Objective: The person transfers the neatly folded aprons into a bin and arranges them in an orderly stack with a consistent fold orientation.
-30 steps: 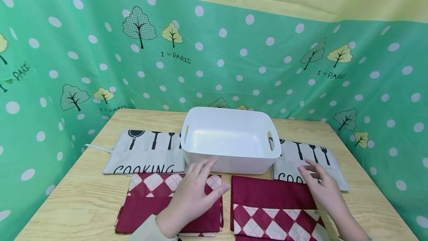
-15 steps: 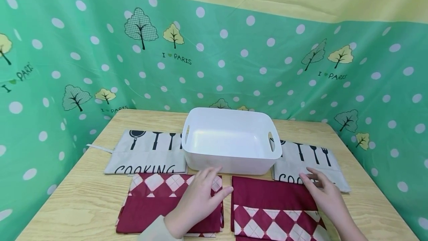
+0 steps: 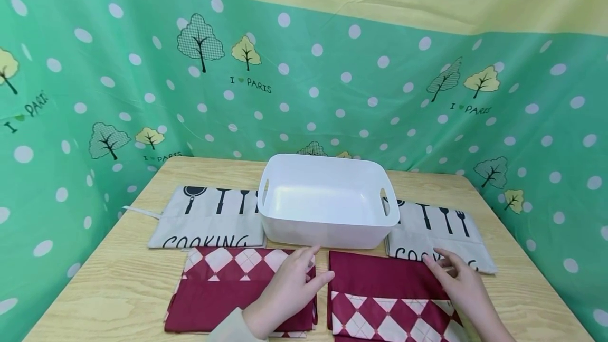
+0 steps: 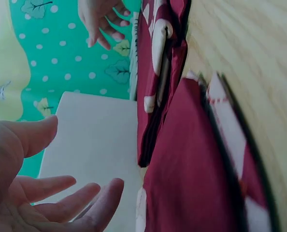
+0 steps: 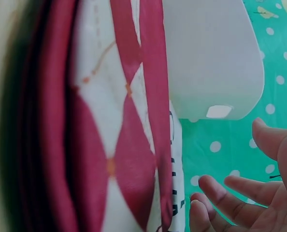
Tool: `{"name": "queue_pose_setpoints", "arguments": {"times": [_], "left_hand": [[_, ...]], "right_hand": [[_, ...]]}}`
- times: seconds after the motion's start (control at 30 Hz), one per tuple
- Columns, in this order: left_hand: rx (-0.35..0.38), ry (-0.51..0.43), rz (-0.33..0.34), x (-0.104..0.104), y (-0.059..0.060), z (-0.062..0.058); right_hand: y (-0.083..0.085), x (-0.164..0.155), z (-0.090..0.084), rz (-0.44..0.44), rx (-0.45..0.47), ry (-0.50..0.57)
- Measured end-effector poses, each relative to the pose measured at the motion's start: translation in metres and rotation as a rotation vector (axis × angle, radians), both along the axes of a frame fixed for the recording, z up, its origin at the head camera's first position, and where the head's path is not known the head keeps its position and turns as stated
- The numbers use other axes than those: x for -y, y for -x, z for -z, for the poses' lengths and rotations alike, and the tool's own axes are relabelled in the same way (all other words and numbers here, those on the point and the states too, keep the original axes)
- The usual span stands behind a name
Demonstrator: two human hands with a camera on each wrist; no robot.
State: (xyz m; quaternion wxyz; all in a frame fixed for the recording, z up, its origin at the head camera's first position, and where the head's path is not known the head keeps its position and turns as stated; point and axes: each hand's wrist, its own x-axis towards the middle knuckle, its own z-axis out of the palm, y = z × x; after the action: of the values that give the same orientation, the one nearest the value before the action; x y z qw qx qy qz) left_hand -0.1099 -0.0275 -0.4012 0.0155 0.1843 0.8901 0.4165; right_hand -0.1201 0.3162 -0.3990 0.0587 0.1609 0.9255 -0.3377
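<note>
My left hand (image 3: 290, 286) hovers with straight fingers over the right edge of the left folded maroon diamond-pattern cloth (image 3: 223, 289), holding nothing. In the left wrist view its open palm (image 4: 37, 193) faces the white bin (image 4: 95, 145). My right hand (image 3: 458, 278) hangs with spread fingers over the upper right corner of the right maroon cloth (image 3: 380, 289), close to the right grey "COOKING" cloth (image 3: 442, 231). The right wrist view shows its loosely curled fingers (image 5: 240, 193) beside the maroon cloth (image 5: 114, 125), holding nothing.
An empty white plastic bin (image 3: 328, 199) with side handles stands mid-table, behind the maroon cloths. A second grey "COOKING" cloth (image 3: 209, 215) lies to its left. The wooden table (image 3: 109, 289) is walled by a green dotted curtain (image 3: 332, 83) on three sides.
Both hands have drawn back a little toward me and lower; the left hand slid slightly right, off the bin's front wall. The cloths and bin have not moved.
</note>
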Motion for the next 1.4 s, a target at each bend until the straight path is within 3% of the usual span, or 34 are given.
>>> {"name": "queue_pose_setpoints", "arguments": {"times": [0.83,1.07,1.17,1.4], "left_hand": [[0.222,-0.097,0.045,-0.014,0.002,0.013],[0.311,-0.185,0.056,-0.018,0.002,0.018],[0.31,-0.205,0.055,-0.019,0.002,0.02],[0.277,-0.218,0.041,-0.022,0.003,0.026]], "right_hand": [[-0.005,-0.025,0.023,0.005,0.059,0.006],[-0.007,-0.027,0.031,0.027,0.089,0.061],[-0.007,-0.027,0.032,0.044,0.088,0.092],[-0.005,-0.03,0.031,-0.015,0.048,0.005]]}}
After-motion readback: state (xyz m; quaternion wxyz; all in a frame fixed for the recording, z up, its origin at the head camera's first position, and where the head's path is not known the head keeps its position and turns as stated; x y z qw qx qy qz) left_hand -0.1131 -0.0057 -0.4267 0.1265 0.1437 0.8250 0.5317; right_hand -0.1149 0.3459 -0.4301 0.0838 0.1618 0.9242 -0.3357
